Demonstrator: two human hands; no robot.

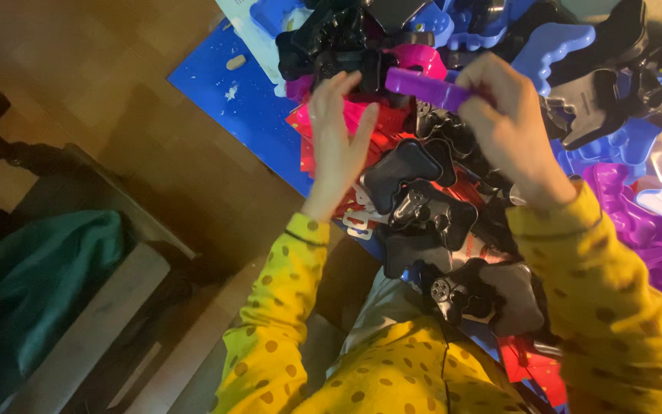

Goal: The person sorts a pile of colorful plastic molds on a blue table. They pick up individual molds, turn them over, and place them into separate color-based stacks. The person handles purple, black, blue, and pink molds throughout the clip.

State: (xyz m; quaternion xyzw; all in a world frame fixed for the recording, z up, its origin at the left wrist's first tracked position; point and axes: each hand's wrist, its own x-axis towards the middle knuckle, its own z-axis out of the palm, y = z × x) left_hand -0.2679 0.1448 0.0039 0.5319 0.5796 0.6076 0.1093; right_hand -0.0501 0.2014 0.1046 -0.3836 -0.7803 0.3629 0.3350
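Observation:
My right hand (509, 126) pinches a purple plastic piece (424, 87) and holds it above a heap of game-controller shells. My left hand (336, 142) is raised beside it with the fingers spread, its fingertips close to the purple piece's left end, and it grips nothing. Below the hands lie black controller shells (408, 172), and a black controller with sticks and buttons (457, 295) sits near my lap. Both arms are in yellow dotted sleeves.
Blue (549, 46), magenta (423, 57), red (526, 364) and purple (637, 230) controller shells are piled on a blue sheet (243, 100) laid on the wooden floor (101, 69). At the left stands a grey step (97, 307) with teal cloth (24, 284).

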